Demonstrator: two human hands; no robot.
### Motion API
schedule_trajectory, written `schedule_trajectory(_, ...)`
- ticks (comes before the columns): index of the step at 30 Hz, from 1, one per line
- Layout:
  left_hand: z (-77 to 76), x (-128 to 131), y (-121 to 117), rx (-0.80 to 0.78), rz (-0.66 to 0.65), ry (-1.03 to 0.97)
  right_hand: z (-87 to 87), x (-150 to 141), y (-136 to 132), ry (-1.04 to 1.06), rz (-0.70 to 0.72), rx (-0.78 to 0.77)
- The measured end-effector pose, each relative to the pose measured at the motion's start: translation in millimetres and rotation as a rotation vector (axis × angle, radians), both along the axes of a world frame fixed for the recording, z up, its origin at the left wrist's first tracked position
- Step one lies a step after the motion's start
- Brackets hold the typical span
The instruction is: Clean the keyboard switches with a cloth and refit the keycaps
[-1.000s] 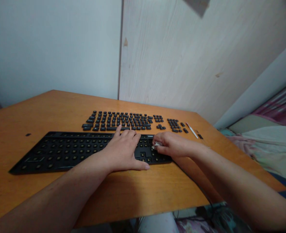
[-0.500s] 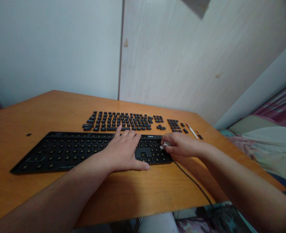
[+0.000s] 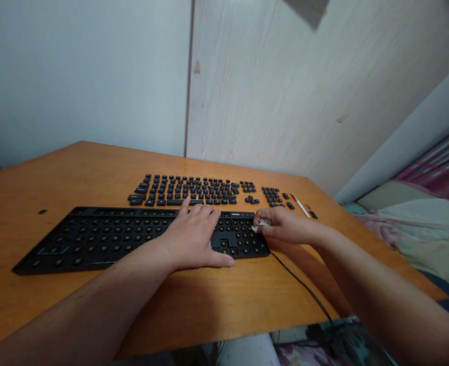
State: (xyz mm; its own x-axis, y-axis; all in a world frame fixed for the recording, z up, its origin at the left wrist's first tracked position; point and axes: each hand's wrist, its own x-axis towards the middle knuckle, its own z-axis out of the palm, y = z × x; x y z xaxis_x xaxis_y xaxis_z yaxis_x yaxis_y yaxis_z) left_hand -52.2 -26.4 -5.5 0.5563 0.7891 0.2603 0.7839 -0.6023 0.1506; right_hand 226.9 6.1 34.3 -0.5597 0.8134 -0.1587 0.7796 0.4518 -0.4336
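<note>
A black keyboard (image 3: 106,236) with its keycaps off lies across the wooden desk. My left hand (image 3: 193,234) rests flat on it right of the middle, fingers spread, thumb over the front edge. At the keyboard's right end, my right hand (image 3: 281,225) pinches a crumpled white tissue (image 3: 261,225) against the number pad section. Behind the keyboard, the loose black keycaps (image 3: 193,189) are laid out in keyboard order, with a smaller block of number keycaps (image 3: 272,195) to the right.
A white pen-like stick (image 3: 300,205) and a small dark object (image 3: 312,214) lie right of the keycaps. One stray keycap (image 3: 42,211) sits at the left. The keyboard's cable (image 3: 304,285) runs over the desk's front edge. A wall (image 3: 247,86) stands behind the desk (image 3: 193,305).
My right hand and the tissue shift slightly on the number pad, with more of the tissue showing. My left hand stays in place on the keyboard. The view moves very slightly.
</note>
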Motion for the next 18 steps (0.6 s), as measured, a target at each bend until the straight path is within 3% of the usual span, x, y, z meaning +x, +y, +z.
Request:
schedule_trajectory(6,0.2,0,0,0.000,-0.005,-0.006,-0.5,6,8,0.074,-0.084,0.123)
schedule_trajectory(12,-0.9,0,2,0.003,-0.002,-0.006,-6.7,-4,9,0.139,-0.139,0.070)
schedule_trajectory(18,-2.5,0,2,-0.006,0.002,-0.010,-10.0,-15,13,0.173,-0.288,0.061)
